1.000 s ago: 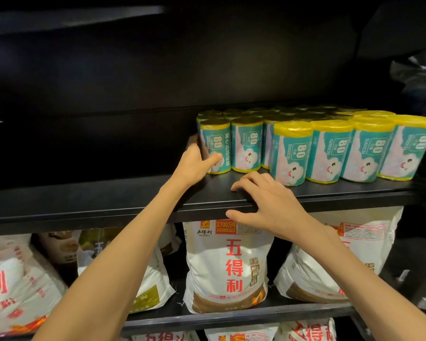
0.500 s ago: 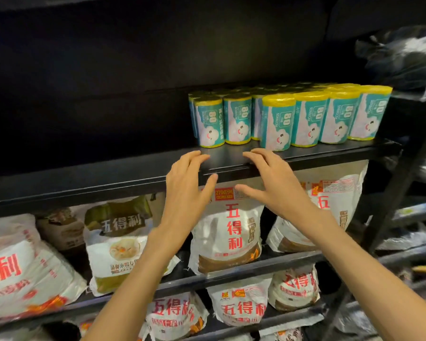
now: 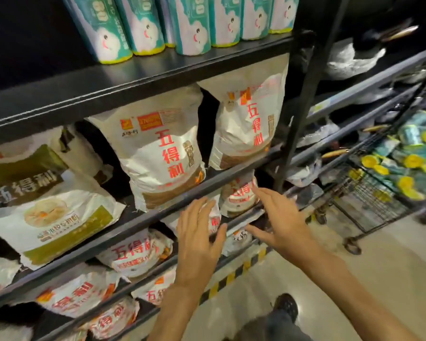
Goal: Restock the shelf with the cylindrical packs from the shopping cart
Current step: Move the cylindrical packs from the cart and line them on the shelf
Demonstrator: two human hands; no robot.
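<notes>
Packs (image 3: 143,23) line the shelf (image 3: 138,77) edge; more fill the cart (image 3: 389,173) at right. My left hand (image 3: 197,239) and right hand (image 3: 280,220) hang spread, holding nothing.

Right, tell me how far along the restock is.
Done: a row of cylindrical packs stands on the upper shelf. In hand: nothing; the left hand and right hand are both open and empty, in front of the lower shelves. Left: many packs still lie in the shopping cart at right.
</notes>
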